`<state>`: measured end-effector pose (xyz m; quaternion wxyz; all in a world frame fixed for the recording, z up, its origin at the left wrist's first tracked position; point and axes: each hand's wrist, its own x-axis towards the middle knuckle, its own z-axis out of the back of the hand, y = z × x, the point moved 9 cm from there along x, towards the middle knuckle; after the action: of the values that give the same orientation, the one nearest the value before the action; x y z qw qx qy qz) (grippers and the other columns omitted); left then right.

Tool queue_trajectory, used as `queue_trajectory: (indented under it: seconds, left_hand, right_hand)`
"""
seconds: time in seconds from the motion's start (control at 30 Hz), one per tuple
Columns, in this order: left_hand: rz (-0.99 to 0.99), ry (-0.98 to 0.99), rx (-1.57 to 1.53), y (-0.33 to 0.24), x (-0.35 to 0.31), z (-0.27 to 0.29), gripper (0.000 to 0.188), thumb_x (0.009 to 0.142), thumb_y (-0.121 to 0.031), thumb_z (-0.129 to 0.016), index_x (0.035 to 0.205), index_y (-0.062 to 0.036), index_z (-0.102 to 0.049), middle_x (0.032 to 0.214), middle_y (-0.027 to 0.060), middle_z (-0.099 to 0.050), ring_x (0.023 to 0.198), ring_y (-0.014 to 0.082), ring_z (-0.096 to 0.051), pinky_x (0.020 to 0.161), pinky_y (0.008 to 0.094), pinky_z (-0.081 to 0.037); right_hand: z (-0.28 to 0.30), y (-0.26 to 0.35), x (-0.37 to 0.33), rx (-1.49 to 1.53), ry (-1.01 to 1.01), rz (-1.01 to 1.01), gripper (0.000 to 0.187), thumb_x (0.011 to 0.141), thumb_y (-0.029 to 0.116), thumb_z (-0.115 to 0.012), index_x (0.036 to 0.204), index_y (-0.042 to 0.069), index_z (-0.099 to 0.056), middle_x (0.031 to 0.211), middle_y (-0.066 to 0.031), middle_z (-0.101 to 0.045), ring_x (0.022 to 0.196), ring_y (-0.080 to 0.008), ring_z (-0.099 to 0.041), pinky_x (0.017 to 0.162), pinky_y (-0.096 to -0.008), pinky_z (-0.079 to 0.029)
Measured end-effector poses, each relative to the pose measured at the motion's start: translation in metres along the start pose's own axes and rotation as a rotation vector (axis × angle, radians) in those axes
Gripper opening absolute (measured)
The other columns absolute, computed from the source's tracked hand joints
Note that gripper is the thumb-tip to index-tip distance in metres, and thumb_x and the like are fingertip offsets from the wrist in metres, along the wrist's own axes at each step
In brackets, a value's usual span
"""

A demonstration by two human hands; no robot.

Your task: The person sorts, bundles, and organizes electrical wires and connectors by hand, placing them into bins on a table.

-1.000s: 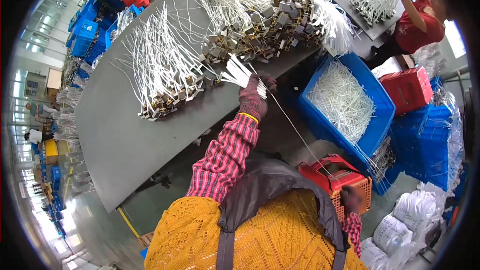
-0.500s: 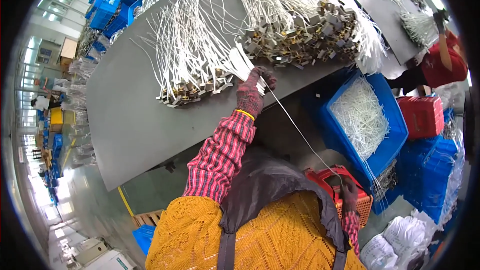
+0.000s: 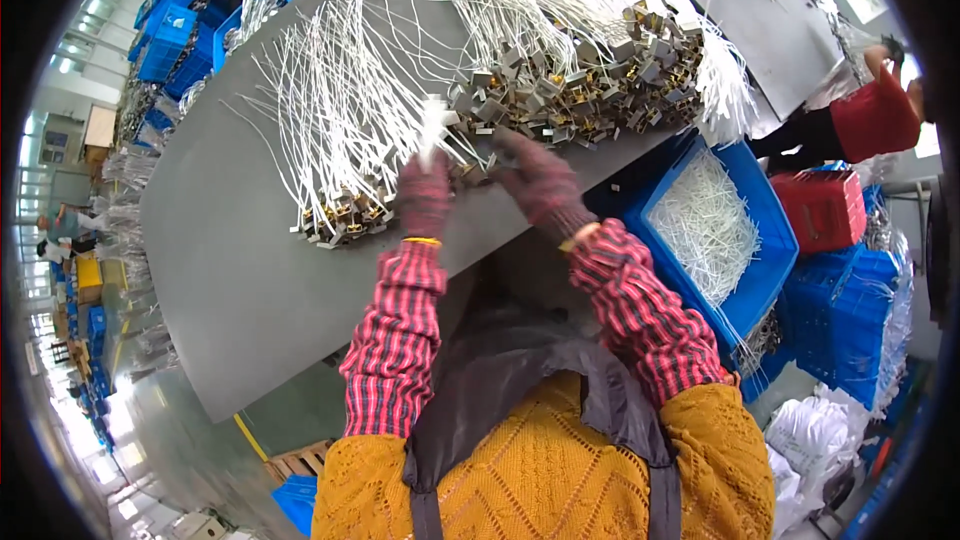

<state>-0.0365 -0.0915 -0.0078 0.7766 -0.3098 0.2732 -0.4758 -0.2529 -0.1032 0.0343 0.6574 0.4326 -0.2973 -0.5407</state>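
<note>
- White strips (image 3: 433, 127) stand in a blurred bundle at the left hand (image 3: 424, 195), over the desk (image 3: 240, 290), at the near end of the wires.
- The left hand wears a dark reddish glove, and its fingers are closed around the lower part of this bundle.
- The right hand (image 3: 543, 180), in the same kind of glove, is stretched over the edge of the desk; its thumb and forefinger stand apart from each other.
- Whether these fingertips touch a metal part, I am not able to say, because of the blur.
- To the left of the left hand lies a small group of metal parts (image 3: 350, 215), with long white wires (image 3: 330, 100) spread behind it.
- Beyond the right hand there is a larger heap of metal parts (image 3: 600, 90), also with white wires behind.
- On the right, beside the desk, a blue box (image 3: 778, 230) contains many loose white strands (image 3: 705, 230).
- Near this box is a red box (image 3: 822, 210).
- Farther right, another person (image 3: 875, 125) wears a red shirt.
</note>
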Motion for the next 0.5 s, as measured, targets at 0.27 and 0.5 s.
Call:
queue_trajectory:
  seconds: [0.27,0.5]
  left_hand:
    - [0.151,0.122,-1.022,0.0,-0.013,0.006,0.026,0.09,-0.018,-0.065,0.104,0.003,-0.059,0.076,0.0128,-0.067,0.057,0.0198,-0.065,0.048,0.031,-0.054]
    - [0.372,0.421,-1.139,-0.06,-0.091,-0.108,0.028,0.093,-0.023,-0.066,0.1,0.0037,-0.062,0.083,0.0149,-0.07,0.065,0.0252,-0.069,0.058,0.037,-0.059]
  right_hand:
    - [0.097,-0.063,0.024,-0.777,-0.106,0.265,0.047,0.084,0.005,-0.061,0.13,0.018,-0.058,0.113,-0.0165,-0.066,0.098,-0.0366,-0.066,0.077,-0.0432,-0.054]
    - [0.078,-0.07,-0.073,-0.363,-0.032,0.156,0.04,0.081,0.001,-0.069,0.119,0.013,-0.065,0.104,-0.0147,-0.068,0.091,-0.0336,-0.067,0.075,-0.0373,-0.056]
